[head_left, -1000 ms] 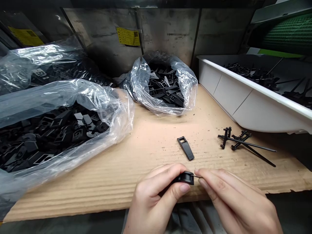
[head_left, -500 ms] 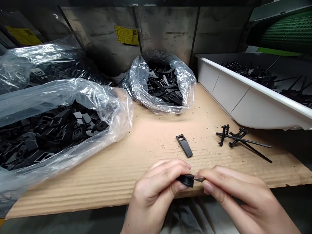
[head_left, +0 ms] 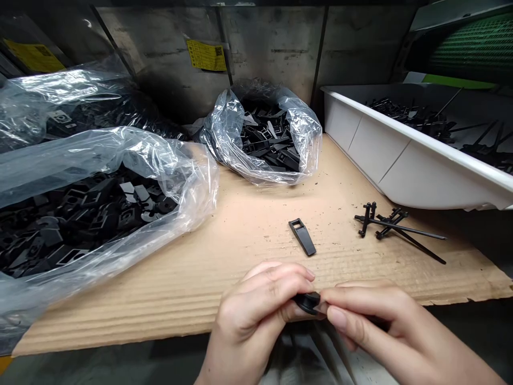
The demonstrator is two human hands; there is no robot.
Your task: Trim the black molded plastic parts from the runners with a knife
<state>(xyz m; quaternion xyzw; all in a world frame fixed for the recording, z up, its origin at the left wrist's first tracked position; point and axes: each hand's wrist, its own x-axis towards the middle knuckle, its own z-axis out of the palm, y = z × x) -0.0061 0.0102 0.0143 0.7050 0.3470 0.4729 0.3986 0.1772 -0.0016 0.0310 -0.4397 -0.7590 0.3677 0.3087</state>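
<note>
Near the front edge of the cardboard, my left hand is closed on a small black plastic part with a rounded rim. My right hand is pinched at the part's right side, its fingertips against it. Between those fingertips is a thin, small blade-like piece, now mostly hidden. Just beyond my hands lies a flat black tapered clip with a square hole at its wide end. To the right of it rest several thin black plastic sprues with long stems.
A clear plastic bag of black parts lies open at left, with another bag behind. A smaller open bag of black clips stands at the back. A white bin of black pieces stands right. Cardboard covers the surface.
My right hand has moved slightly left, closer to the black part, so the thin piece shows less. The part has tilted a little in my left hand. The view has shifted slightly.
</note>
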